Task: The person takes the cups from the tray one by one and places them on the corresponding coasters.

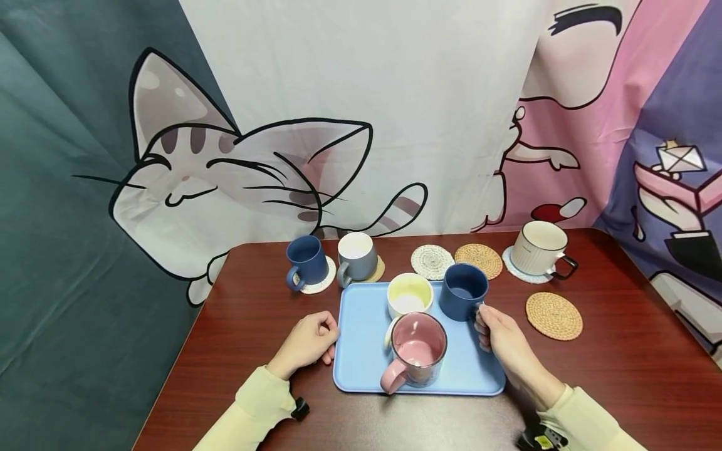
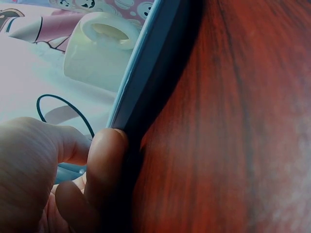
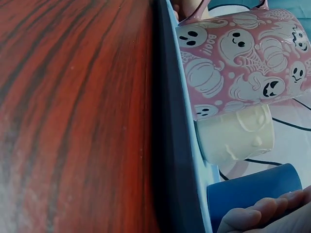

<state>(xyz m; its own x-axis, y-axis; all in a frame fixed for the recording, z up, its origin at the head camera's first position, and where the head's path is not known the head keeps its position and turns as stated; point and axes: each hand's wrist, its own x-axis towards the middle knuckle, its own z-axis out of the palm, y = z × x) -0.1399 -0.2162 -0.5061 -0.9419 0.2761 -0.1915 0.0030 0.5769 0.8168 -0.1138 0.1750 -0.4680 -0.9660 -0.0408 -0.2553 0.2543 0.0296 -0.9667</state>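
On a light blue tray stand a pink mug with a ghost and pumpkin pattern, a cream mug with a yellowish inside, and a dark blue mug. My right hand pinches the dark blue mug's handle at the tray's right side. In the right wrist view, fingers lie against this blue mug. My left hand rests loosely curled beside the tray's left edge. Its fingertip meets the tray rim in the left wrist view; nothing shows in its grasp.
Behind the tray, another blue mug and a grey mug stand on coasters. A white ribbed mug sits on a coaster at the back right. A white coaster and tan coasters lie on the table.
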